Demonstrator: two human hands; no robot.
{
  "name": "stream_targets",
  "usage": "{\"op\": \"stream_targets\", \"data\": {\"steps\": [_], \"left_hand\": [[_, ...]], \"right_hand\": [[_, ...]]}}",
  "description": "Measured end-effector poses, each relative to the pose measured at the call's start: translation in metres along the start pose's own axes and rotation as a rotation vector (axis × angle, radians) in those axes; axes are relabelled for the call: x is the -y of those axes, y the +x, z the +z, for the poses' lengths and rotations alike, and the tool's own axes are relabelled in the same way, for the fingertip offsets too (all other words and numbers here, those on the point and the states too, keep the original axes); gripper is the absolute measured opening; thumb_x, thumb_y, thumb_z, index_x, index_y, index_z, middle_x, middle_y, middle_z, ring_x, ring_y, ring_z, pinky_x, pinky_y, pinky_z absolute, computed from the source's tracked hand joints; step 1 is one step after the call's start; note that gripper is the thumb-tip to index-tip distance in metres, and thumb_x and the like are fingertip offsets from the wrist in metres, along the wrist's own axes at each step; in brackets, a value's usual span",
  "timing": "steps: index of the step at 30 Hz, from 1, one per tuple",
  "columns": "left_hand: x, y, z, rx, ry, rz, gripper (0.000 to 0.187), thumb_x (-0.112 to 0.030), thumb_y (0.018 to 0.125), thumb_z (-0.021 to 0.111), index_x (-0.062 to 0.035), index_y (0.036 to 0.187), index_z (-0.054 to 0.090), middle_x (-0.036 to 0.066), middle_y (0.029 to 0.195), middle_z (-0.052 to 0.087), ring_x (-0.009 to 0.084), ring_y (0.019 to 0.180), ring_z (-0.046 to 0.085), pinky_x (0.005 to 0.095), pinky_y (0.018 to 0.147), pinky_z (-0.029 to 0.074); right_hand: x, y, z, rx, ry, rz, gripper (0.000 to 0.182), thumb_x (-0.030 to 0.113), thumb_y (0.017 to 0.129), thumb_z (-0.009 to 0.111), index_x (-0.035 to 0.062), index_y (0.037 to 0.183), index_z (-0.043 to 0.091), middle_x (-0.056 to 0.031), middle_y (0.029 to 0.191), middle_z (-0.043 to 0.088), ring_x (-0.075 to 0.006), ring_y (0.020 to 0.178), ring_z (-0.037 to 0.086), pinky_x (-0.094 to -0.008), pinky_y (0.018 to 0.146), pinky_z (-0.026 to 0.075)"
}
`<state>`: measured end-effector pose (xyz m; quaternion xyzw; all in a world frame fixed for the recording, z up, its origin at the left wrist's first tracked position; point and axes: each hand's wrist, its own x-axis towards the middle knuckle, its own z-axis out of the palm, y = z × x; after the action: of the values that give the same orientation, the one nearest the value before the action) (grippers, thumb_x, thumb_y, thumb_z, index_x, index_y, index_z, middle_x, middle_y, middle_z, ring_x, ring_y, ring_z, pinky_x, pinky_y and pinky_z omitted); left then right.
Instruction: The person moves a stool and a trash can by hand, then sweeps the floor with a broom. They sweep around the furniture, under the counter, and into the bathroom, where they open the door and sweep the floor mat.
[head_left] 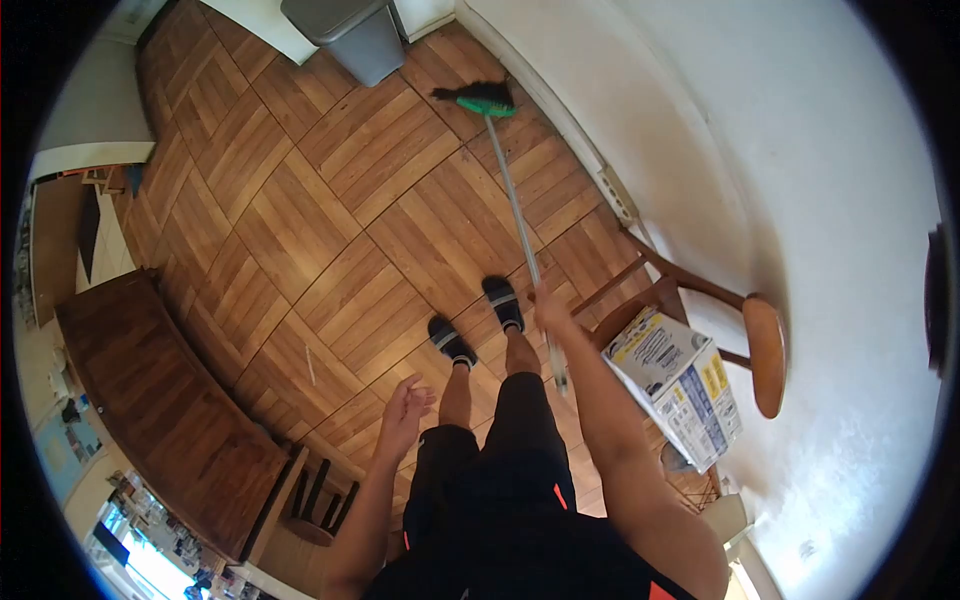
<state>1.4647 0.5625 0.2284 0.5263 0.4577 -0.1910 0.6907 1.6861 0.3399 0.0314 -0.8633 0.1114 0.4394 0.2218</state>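
A broom (512, 190) with a pale handle slants across the floor, its green head and dark bristles on the wooden tiles near the wall. My right hand (545, 306) is wrapped round the handle, whose end sticks out below the hand. My left hand (408, 402) hangs to the left of my legs with its fingers apart and partly curled, holding nothing. Between the hands are my feet in dark slippers (452, 341).
A grey bin (362, 45) stands at the top. On the right, a wooden chair (766, 355) bears a printed box (675, 380) beside the white wall. A dark wooden table (170, 400) lies at the left, with a stool (322, 505) near it.
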Motion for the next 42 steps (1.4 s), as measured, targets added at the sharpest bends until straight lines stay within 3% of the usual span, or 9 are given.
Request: {"op": "stream_targets", "data": {"steps": [4, 10, 15, 19, 22, 28, 32, 39, 42], "left_hand": [[0.01, 0.015, 0.016, 0.003, -0.063, -0.048, 0.042, -0.026, 0.097, 0.042, -0.0023, 0.131, 0.038, 0.011, 0.109, 0.057, 0.0179, 0.098, 0.057, 0.03, 0.084, 0.046], [0.0, 0.034, 0.036, -0.017, -0.034, -0.045, 0.039, -0.022, 0.097, 0.043, -0.0024, 0.13, 0.038, 0.013, 0.109, 0.057, 0.0178, 0.099, 0.057, 0.0284, 0.084, 0.046], [0.01, 0.045, 0.037, -0.092, -0.14, -0.079, 0.039, -0.022, 0.097, 0.043, -0.0014, 0.129, 0.038, 0.013, 0.109, 0.057, 0.0184, 0.099, 0.057, 0.0291, 0.086, 0.047], [0.034, 0.06, 0.041, -0.063, -0.201, -0.101, 0.039, -0.022, 0.097, 0.044, -0.0011, 0.129, 0.039, 0.014, 0.11, 0.057, 0.0192, 0.1, 0.057, 0.0301, 0.086, 0.047], [0.032, 0.066, 0.045, -0.046, -0.184, -0.134, 0.039, -0.023, 0.097, 0.044, -0.0013, 0.129, 0.039, 0.014, 0.112, 0.057, 0.0195, 0.101, 0.057, 0.0303, 0.086, 0.047], [0.036, 0.076, 0.045, -0.042, -0.18, -0.083, 0.04, -0.025, 0.097, 0.044, -0.0007, 0.128, 0.04, 0.014, 0.112, 0.057, 0.0199, 0.101, 0.057, 0.0307, 0.086, 0.047], [0.028, 0.066, 0.037, -0.064, -0.208, -0.073, 0.04, -0.025, 0.097, 0.044, -0.0005, 0.128, 0.04, 0.014, 0.111, 0.057, 0.0196, 0.101, 0.058, 0.0302, 0.086, 0.047], [0.058, 0.05, 0.019, -0.085, -0.251, -0.089, 0.037, -0.024, 0.097, 0.042, -0.0013, 0.126, 0.042, 0.014, 0.109, 0.057, 0.0209, 0.101, 0.057, 0.0313, 0.086, 0.046], [0.071, 0.048, 0.017, -0.087, -0.261, -0.093, 0.037, -0.024, 0.097, 0.042, -0.0012, 0.126, 0.042, 0.013, 0.108, 0.058, 0.0213, 0.101, 0.057, 0.0315, 0.086, 0.046]], "right_hand": [[0.006, -0.064, -0.044, -0.043, -0.199, -0.154, 0.052, 0.039, 0.095, 0.03, -0.0034, 0.106, 0.059, -0.031, 0.098, 0.058, -0.0469, 0.095, 0.055, -0.0502, 0.084, 0.041], [0.159, 0.127, -0.103, -0.312, -0.293, -0.501, 0.049, 0.034, 0.096, 0.031, -0.0049, 0.096, 0.061, -0.028, 0.094, 0.06, -0.0442, 0.087, 0.058, -0.0491, 0.075, 0.046], [0.164, 0.148, -0.121, 0.115, 0.019, 0.136, 0.06, 0.044, 0.094, 0.03, -0.007, 0.107, 0.058, -0.0294, 0.103, 0.059, -0.0435, 0.096, 0.056, -0.0461, 0.081, 0.044], [0.027, 0.096, -0.08, -0.251, -0.222, -0.286, 0.049, 0.035, 0.093, 0.041, -0.0092, 0.099, 0.06, -0.0311, 0.1, 0.058, -0.0449, 0.095, 0.056, -0.0489, 0.079, 0.044], [0.076, 0.048, -0.108, -0.169, -0.239, -0.14, 0.051, 0.038, 0.094, 0.036, -0.0062, 0.098, 0.061, -0.0301, 0.094, 0.059, -0.0458, 0.094, 0.056, -0.0497, 0.081, 0.043], [0.18, 0.191, -0.112, -0.201, -0.288, -0.222, 0.062, 0.044, 0.095, 0.029, -0.0073, 0.092, 0.063, -0.0307, 0.094, 0.06, -0.0451, 0.092, 0.057, -0.0496, 0.078, 0.045], [0.137, 0.159, -0.087, -0.247, 0.003, -0.171, 0.061, 0.045, 0.094, 0.032, -0.0075, 0.099, 0.062, -0.0303, 0.101, 0.059, -0.0433, 0.099, 0.056, -0.0476, 0.083, 0.044], [0.011, 0.018, -0.095, -0.109, -0.392, -0.12, 0.054, 0.039, 0.094, 0.035, -0.0089, 0.099, 0.06, -0.0321, 0.1, 0.057, -0.0453, 0.096, 0.055, -0.0485, 0.082, 0.043], [0.026, 0.05, -0.095, -0.224, -0.264, -0.442, 0.051, 0.038, 0.094, 0.036, -0.0062, 0.097, 0.06, -0.0309, 0.095, 0.059, -0.0447, 0.091, 0.057, -0.0478, 0.079, 0.044]]}}
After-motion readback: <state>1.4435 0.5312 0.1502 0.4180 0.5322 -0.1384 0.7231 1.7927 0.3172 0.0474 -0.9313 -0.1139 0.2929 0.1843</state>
